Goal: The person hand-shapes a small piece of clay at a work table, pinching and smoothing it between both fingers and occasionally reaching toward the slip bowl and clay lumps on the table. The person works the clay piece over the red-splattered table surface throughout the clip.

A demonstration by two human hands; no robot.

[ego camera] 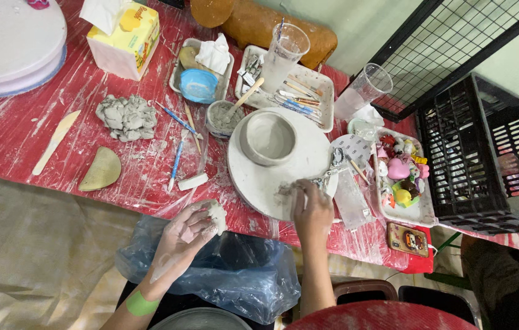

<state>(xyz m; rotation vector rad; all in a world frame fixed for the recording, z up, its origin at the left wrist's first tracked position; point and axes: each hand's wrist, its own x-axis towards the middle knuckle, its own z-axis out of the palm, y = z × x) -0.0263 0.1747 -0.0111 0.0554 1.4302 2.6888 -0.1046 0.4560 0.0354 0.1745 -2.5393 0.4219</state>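
Note:
My left hand [187, 233] holds a small lump of grey clay [217, 215] just off the table's near edge, above a clear plastic bag [253, 278]. My right hand [312, 208] rests on the near rim of a round white turntable [258, 183], its fingers closed on a slim white modelling tool over scraps of wet clay [284, 193]. A grey clay bowl [268, 138] stands upright on the turntable, beyond both hands.
The red plastic-covered table [21, 131] holds a clay heap [126, 117], a slip cup with a stick [221, 117], blue tools [177, 157], a half-round rib [101, 170], a wooden knife [55, 142], a tissue box [124, 38], two tool trays, two plastic cups, a figurine tray [401, 177]. A black crate [485, 153] sits right.

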